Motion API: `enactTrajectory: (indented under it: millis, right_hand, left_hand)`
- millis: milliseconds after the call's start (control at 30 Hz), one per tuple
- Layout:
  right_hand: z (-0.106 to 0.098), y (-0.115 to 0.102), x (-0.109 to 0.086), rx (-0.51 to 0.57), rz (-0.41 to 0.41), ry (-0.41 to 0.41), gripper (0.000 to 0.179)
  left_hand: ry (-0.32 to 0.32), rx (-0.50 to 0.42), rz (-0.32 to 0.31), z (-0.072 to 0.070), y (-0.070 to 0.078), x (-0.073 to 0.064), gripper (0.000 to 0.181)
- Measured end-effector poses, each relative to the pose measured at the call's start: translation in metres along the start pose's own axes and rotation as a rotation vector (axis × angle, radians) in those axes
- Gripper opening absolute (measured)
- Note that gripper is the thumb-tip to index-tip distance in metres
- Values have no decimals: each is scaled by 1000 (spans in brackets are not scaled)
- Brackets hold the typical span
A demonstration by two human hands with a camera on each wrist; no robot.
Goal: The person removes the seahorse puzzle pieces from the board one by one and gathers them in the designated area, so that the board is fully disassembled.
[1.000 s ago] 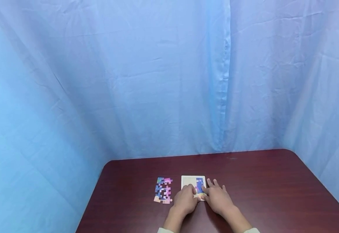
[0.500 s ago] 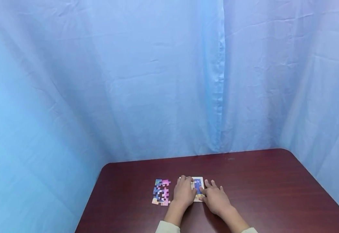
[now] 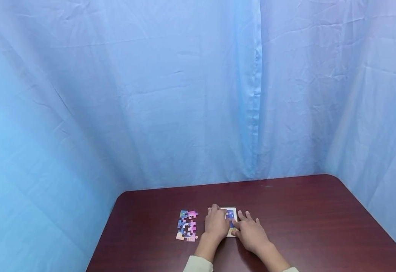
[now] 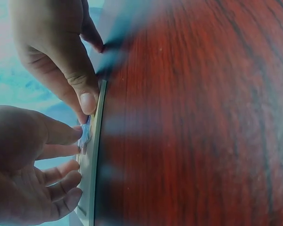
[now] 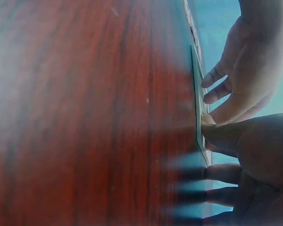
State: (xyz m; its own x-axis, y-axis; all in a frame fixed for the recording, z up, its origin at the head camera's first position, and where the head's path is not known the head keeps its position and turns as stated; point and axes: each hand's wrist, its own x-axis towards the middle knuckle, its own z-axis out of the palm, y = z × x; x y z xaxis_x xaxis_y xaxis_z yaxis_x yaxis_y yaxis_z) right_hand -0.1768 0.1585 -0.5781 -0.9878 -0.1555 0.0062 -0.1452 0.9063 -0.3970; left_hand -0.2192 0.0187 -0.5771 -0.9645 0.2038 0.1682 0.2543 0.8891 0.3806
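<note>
A small white-rimmed puzzle tray (image 3: 232,209) lies on the table, partly filled at its right with blue, star-marked puzzle pieces (image 3: 230,214). My left hand (image 3: 216,223) lies over the tray's left part and hides much of it. In the left wrist view its fingertips (image 4: 73,179) touch the tray, with the thumb side by a bluish piece (image 4: 85,134). My right hand (image 3: 251,231) is at the tray's right edge. Its thumb and index finger press on the pieces and rim, while its other fingers (image 5: 224,173) spread straight on the table.
Several loose puzzle pieces (image 3: 191,226), blue and pink, lie in a loose group left of the tray. The dark red wooden table (image 3: 300,211) ends at light blue curtains (image 3: 184,113) behind and at both sides.
My left hand has moved forward over the tray, from its lower left part, and now covers more of it. The right hand keeps its place at the right edge. The head view has shifted slightly.
</note>
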Motion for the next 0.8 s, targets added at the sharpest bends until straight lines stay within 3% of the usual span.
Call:
enactTrajectory:
  millis: [100,233,433,633,800]
  right_hand:
    - [1,1,1,-2,3,-2,43]
    - [1,2,0,11,11,-7,42]
    - [0,0,-1,21,6,-6,42]
    - [-1,-2,-1,22,13,-22,44]
    - [-2,-3,-2,14,16,-28,44]
  left_hand:
    - [13,-40,-3,4,-1,3,29]
    - [27,-184,-27,5,-1,5,27]
    - [-1,-400,-172,0,1,5,24]
    - [0,-464,-270,2,2,6,14]
    - [-5,-500,-286,3,1,7,10]
